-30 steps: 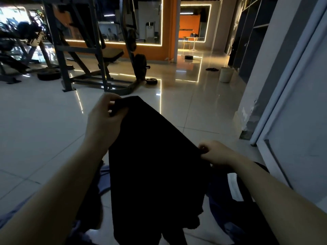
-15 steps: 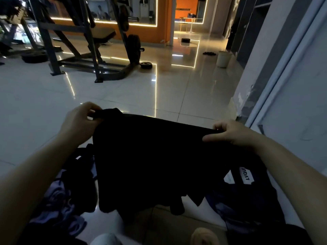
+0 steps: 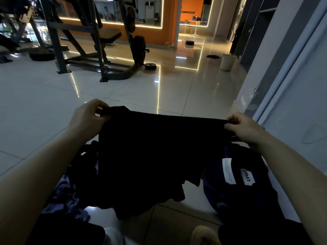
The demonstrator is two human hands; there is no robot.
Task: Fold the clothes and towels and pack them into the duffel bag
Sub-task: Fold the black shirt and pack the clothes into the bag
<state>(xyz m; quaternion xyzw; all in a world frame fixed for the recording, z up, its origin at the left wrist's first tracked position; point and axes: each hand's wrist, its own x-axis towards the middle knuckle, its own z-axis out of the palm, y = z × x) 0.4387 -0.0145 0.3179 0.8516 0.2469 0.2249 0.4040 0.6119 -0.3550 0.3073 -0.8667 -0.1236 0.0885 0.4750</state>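
- Black garment (image 3: 150, 156) hangs in the air in front of the person, stretched flat between the two hands by its top edge, with its ragged lower edge dangling above the tiled floor (image 3: 44, 106).
- Behind it, well apart across the floor, a grey metal weight rack (image 3: 92, 50) stands with a bench and weight plates.
- To the right of the garment, a dark navy bag-like bundle (image 3: 230, 188) lies on the floor; it bears a white label and a dark tag reading "LVQU"; whether this is the duffel bag cannot be told.
- To the left, a heap of dark and purple-patterned clothes (image 3: 70, 191) lies on the floor, partly hidden by the garment.
- The left hand (image 3: 86, 119) pinches the garment's upper left corner between thumb and curled fingers.
- The right hand (image 3: 246, 126) pinches the upper right corner the same way, at about the same height.
- A pale bin (image 3: 227, 62) stands far off by the right wall.
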